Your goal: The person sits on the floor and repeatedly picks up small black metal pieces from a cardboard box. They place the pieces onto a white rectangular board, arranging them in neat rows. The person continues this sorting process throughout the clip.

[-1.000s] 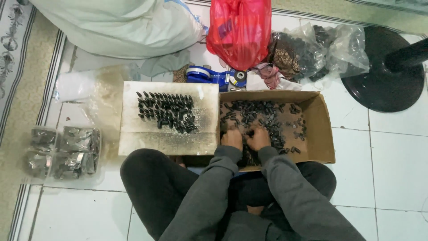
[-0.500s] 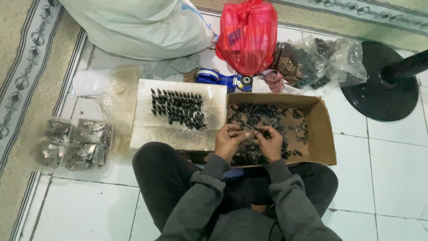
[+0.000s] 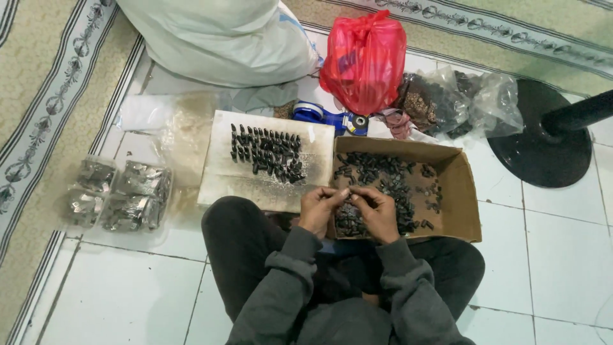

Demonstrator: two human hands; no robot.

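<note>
I sit on a tiled floor with my knees apart. My left hand (image 3: 321, 211) and my right hand (image 3: 378, 213) meet fingertip to fingertip over the near edge of a cardboard box (image 3: 465, 204), pinching small dark parts between them. Loose small black parts (image 3: 383, 182) fill the box. To its left lies a white board (image 3: 220, 172) with rows of the same black parts (image 3: 267, 153) laid out on it.
Several clear bags of packed parts (image 3: 118, 195) lie at the left. Behind are a blue tape dispenser (image 3: 325, 117), a red plastic bag (image 3: 364, 61), clear bags of dark pieces (image 3: 447, 102), a large white sack (image 3: 223, 38) and a black round stand base (image 3: 543, 137). A patterned rug (image 3: 45, 96) borders the tiles.
My hands have lifted out of the pile in the box and come together near its front edge, holding small parts. The view has shifted down and right.
</note>
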